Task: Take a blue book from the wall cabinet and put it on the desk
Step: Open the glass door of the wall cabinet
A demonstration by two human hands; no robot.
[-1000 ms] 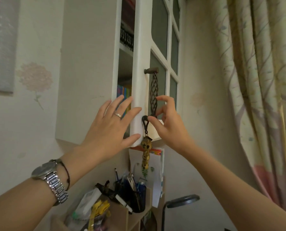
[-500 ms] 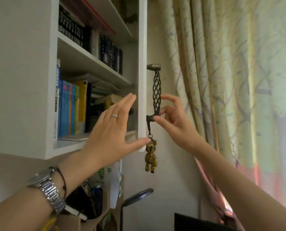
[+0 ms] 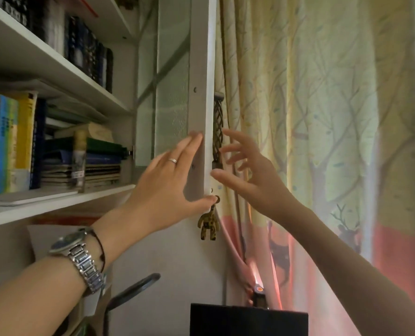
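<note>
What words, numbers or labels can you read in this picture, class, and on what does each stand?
None can be read.
Upright book spines: print too blurred.
Dark books on the upper shelf: markings too small.
Stacked books: label too blurred.
Watch face: no readable numbers.

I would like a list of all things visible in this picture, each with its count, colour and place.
cabinet door: one, white with frosted glass, swung open, centre
handle: one, dark twisted metal, on the door's outer face
bear charm: one, gold-brown, hanging below the handle
upright books: several, blue, green and yellow, lower shelf, left
stacked books: a pile, blue, green and tan, lower shelf
dark books: a row, upper shelf
curtain: one, pale with a tree print, right
watch: one, silver, left wrist
ring: one, silver, left hand
left hand: open, flat on the door edge
right hand: open, fingers spread by the handle
</note>
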